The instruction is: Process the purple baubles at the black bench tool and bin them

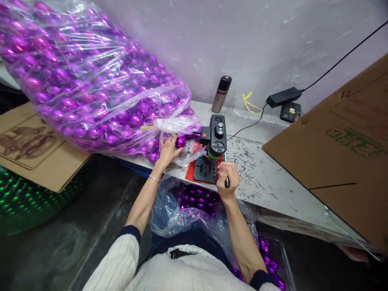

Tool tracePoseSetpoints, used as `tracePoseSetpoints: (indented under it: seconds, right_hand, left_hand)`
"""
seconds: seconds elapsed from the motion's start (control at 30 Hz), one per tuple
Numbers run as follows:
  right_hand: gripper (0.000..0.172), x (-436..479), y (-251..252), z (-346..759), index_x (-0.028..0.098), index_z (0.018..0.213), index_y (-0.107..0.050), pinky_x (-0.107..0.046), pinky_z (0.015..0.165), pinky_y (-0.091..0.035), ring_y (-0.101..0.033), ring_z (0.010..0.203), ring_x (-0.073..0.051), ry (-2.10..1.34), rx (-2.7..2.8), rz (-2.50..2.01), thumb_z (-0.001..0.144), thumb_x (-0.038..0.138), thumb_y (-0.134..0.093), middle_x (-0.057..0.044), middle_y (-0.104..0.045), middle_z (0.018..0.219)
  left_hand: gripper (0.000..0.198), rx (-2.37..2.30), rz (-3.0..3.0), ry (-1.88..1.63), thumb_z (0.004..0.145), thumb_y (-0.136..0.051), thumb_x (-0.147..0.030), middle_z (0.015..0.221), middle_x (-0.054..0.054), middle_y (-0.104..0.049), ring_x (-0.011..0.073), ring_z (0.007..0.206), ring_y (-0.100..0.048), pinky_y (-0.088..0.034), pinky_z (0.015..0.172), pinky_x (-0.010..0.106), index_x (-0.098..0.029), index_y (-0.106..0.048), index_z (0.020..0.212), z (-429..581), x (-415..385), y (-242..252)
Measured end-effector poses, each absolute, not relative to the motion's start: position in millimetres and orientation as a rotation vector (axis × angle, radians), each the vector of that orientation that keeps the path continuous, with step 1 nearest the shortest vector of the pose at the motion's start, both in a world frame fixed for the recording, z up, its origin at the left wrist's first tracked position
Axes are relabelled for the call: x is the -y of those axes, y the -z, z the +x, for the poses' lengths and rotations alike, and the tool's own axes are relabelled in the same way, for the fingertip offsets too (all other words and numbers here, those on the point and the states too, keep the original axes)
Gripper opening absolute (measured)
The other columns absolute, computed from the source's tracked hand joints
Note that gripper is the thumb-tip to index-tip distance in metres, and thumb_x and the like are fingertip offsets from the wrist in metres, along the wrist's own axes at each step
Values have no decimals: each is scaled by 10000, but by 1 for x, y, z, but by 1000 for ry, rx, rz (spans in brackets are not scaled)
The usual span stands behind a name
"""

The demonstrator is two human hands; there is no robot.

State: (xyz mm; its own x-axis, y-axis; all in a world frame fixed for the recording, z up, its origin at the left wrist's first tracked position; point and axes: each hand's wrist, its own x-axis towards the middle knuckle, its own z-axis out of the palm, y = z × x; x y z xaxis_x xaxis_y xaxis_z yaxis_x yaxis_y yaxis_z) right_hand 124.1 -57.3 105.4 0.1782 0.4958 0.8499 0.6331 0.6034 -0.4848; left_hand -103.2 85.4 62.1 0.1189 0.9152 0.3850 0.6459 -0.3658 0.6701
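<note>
A shiny purple ball sits pinched at the fingertips of my left hand, near the black machine; my right hand is wrapped round its lever; left of and beyond my left hand bulges a clear bag of purple balls; past my right hand, black bits litter the counter.

Glare streaks on the plastic bag, dim floor, soft lower-left corner
</note>
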Motion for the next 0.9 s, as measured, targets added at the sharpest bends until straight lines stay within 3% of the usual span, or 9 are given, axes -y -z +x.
tracePoseSetpoints:
  seconds: [0.17,0.33,0.47,0.63,0.77,0.9]
  right_hand:
    - [273,57,-105,125,227,714,-510,-299,637,-448,-581,659,-142,123,1458,-1018,964,142,-442,1,-589,687]
    - [250,57,-103,126,226,739,-540,-307,640,-451,-587,661,-149,131,1474,-1025,954,141,-447,-3,-604,696]
    - [263,57,-107,127,228,726,-528,-306,631,-448,-590,659,-147,133,1476,-1041,963,156,-440,-5,-609,696]
    - [285,56,-118,129,229,711,-508,-298,612,-437,-568,628,-134,145,1498,-1061,977,170,-426,-1,-589,674]
    - [249,56,-122,131,224,746,-525,-289,616,-435,-564,630,-129,136,1514,-1030,963,136,-442,2,-593,695]
    - [240,57,-122,130,223,754,-522,-285,631,-436,-577,664,-134,142,1531,-1021,959,121,-453,-4,-602,717]
  left_hand:
    - [646,-1051,1277,-1278,860,-710,-500,1307,98,-643,236,1067,-702,-605,902,403,-261,-501,1422,-89,-50,-61]
    - [553,-907,977,-1169,918,-639,-522,1261,89,-682,213,1025,-719,-625,896,423,-287,-536,1408,-73,-26,-42]
    - [597,-962,1097,-1133,893,-675,-536,1255,105,-691,259,1086,-704,-616,913,467,-258,-552,1408,-56,-17,-30]
    - [772,-1214,1469,-1128,754,-835,-499,1195,111,-699,250,1009,-718,-593,899,408,-218,-518,1399,-36,-4,-24]
    - [630,-1252,1818,-1025,748,-845,-474,1142,85,-712,270,1041,-710,-582,906,406,-211,-585,1258,-27,3,-28]
    - [524,-1153,2029,-1037,819,-795,-412,1198,104,-696,283,1130,-675,-539,999,441,-200,-593,1254,-22,3,-30]
